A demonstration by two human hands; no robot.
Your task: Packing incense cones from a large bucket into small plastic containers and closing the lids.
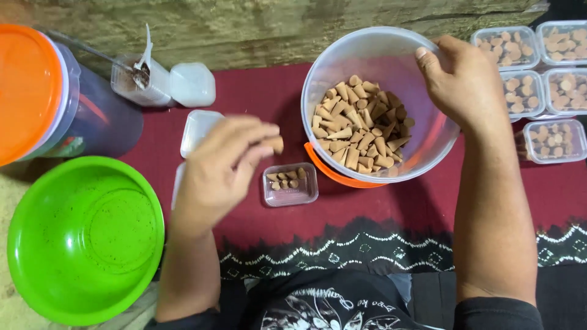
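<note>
Red cloth on floor: left hand (pixel 223 168) pinches a tan cone (pixel 275 144) just above small clear box (pixel 290 184) w/ few cones in; right hand (pixel 458 79) clamped on tub rim (pixel 367 43), far right; filling step, I'd say; cone needs lowering into box.
</note>
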